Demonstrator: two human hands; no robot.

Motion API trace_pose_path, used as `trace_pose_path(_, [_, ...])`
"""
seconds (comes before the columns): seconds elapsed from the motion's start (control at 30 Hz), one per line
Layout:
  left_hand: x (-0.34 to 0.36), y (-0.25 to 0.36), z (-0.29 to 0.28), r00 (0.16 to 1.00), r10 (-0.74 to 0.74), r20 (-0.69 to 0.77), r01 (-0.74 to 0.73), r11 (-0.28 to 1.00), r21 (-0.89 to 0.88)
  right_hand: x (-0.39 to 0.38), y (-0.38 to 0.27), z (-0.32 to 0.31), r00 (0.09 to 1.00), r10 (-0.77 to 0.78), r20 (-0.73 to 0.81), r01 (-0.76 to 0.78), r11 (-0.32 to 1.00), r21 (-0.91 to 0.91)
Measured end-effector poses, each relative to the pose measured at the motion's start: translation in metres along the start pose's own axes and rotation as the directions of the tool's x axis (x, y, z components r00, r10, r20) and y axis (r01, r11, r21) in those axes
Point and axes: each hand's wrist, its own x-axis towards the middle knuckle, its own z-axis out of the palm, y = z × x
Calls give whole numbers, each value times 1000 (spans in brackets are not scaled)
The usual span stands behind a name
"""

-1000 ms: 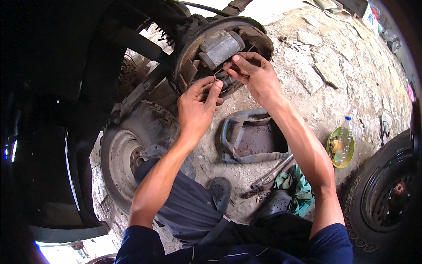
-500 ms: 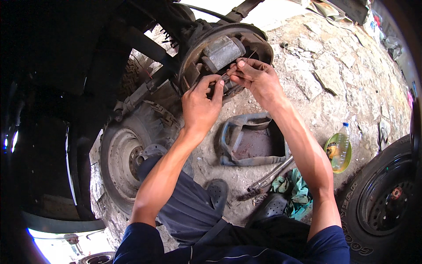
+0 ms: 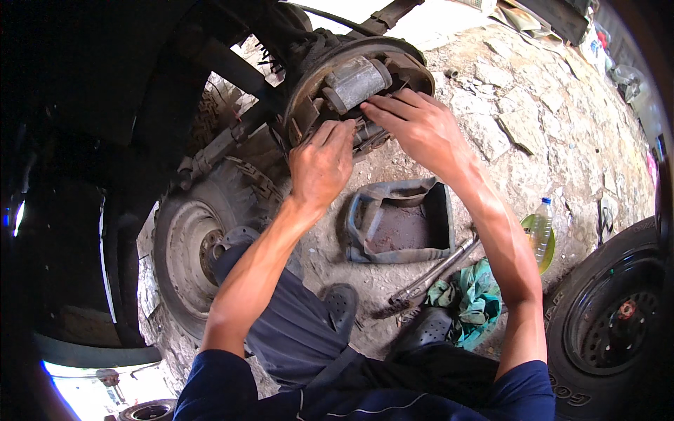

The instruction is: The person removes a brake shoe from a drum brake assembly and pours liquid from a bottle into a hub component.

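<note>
Brake [image 3: 357,84] sits far, the left hand [image 3: 320,160] and right hand [image 3: 427,133] at its near side; whether either clamps anything cannot be told. A container [image 3: 397,257] lies nearer.

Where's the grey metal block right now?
Head view, upper middle: the grey metal block sits within the rim of the rusty round housing, up and left of the right hand, up and right of the left hand.

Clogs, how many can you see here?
2: the left clog, at lower centre, and the right clog, to its right beside the green cloth. Others could be hidden in the dark at left.
</note>
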Motion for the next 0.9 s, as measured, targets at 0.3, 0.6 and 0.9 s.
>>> trace_pose_path(0.3, [-4,-8,-8,994,104,24,-106,993,58,17,11,7,967,-127,223,139,990,-39])
trace_pose_path(0.6, [4,-53,-23,997,64,-51,-67,996,-52,9,18,19,984,-137,109,134,990,35])
trace_pose_path(0.9, [1,-62,9,983,63,-175,-89,985,-147,3,13,36,986,-141,-89,150,983,109])
